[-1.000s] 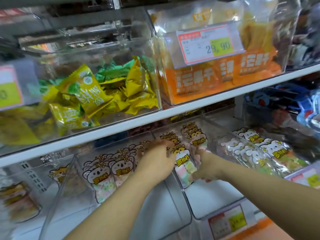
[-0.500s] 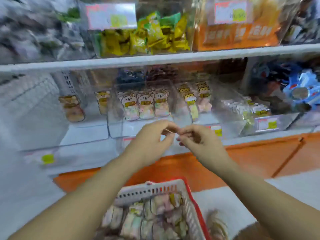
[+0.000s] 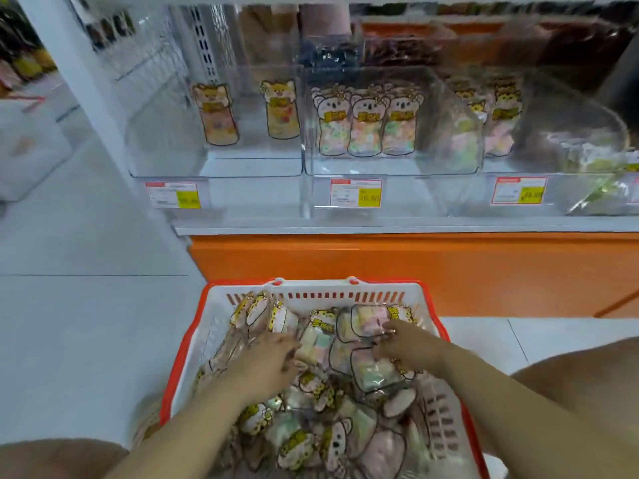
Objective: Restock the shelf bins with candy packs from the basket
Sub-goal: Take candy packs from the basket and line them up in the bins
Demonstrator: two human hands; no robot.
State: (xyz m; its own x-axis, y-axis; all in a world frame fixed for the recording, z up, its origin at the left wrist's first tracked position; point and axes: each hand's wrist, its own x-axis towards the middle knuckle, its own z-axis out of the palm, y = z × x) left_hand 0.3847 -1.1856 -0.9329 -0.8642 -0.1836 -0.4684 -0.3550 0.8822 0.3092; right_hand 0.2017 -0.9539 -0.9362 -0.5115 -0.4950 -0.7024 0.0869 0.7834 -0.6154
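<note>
A white shelf (image 3: 380, 223) over an orange base (image 3: 415, 267) carries clear bins (image 3: 390, 166), each with a few animal-print packs standing at the back and a price label (image 3: 356, 192) on the front. Below it on the floor sits the red-and-white basket (image 3: 318, 288), heaped with candy packs (image 3: 311, 440). Both hands are down inside it. The left hand (image 3: 266, 361) lies on the heap, fingers loosely stretched out, gripping nothing that shows. The right hand (image 3: 404, 347) pinches the edge of one pack (image 3: 363, 321) between thumb and curled fingers, near the basket's far wall
</note>
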